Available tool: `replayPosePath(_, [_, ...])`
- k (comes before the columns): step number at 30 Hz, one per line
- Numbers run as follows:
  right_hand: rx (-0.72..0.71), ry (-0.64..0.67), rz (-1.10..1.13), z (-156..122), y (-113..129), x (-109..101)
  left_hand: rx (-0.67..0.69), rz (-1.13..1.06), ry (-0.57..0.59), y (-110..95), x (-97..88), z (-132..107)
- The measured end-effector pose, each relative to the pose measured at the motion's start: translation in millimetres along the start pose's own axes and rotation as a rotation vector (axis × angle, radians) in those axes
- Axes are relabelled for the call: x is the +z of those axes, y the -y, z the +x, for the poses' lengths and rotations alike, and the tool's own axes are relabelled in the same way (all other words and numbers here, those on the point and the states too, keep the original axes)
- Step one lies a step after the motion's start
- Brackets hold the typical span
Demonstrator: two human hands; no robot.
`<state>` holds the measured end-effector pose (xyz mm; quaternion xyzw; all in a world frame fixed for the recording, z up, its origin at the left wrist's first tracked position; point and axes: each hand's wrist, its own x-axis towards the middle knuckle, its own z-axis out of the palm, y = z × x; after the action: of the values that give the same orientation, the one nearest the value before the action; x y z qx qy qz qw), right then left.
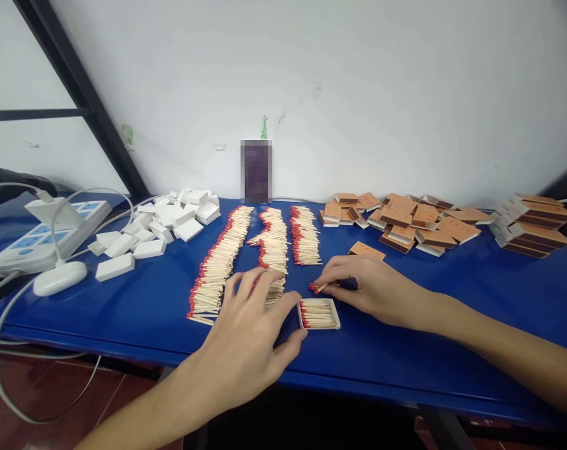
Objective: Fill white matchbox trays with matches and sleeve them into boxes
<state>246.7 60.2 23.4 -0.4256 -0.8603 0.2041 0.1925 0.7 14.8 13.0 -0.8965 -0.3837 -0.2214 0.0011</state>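
Note:
A small white tray (336, 322) with red-tipped matches in it lies on the blue table (405, 337), near the front edge. My left hand (250, 337) rests flat beside the tray, fingers spread over the near end of the middle row of matches (271, 244), thumb touching the tray's left side. My right hand (372, 289) is just behind the tray, its fingers pinched on a few matches (317, 287) with red heads pointing left. Two more rows of matches (220, 265) (304, 234) lie to either side.
A heap of white inner trays (156, 231) sits at the back left. Orange matchbox sleeves (405, 222) lie at the back right, with stacked boxes (531, 225) at the far right. A power strip (39, 237) and white cables occupy the left end.

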Motion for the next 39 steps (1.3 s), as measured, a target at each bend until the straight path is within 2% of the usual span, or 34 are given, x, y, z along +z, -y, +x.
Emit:
replayPosePath(6, [-0.048,-0.031,-0.039,0.6,-3.0,1.1,0.016,-0.006,-0.023,1.6,2.9,-3.5])
replayPosePath(13, [-0.077,-0.091,-0.053,0.8,-4.9,8.7,0.033,-0.010,0.004,1.2,3.2,-2.2])
replayPosePath(22, [-0.128,-0.116,-0.147,-0.5,-6.6,11.5,0.031,-0.004,-0.038,1.6,5.0,-4.6])
replayPosePath(25, [-0.127,-0.127,-0.114,0.2,-9.1,12.1,0.028,-0.003,-0.024,2.5,5.2,-4.9])
replayPosePath(33, [0.030,-0.124,0.054,2.6,-8.6,9.1,0.026,-0.015,0.000,3.8,4.2,-5.0])
replayPosePath(39, [-0.033,-0.186,0.208,-3.5,7.9,7.3,0.019,-0.018,0.009,4.3,4.4,-4.6])
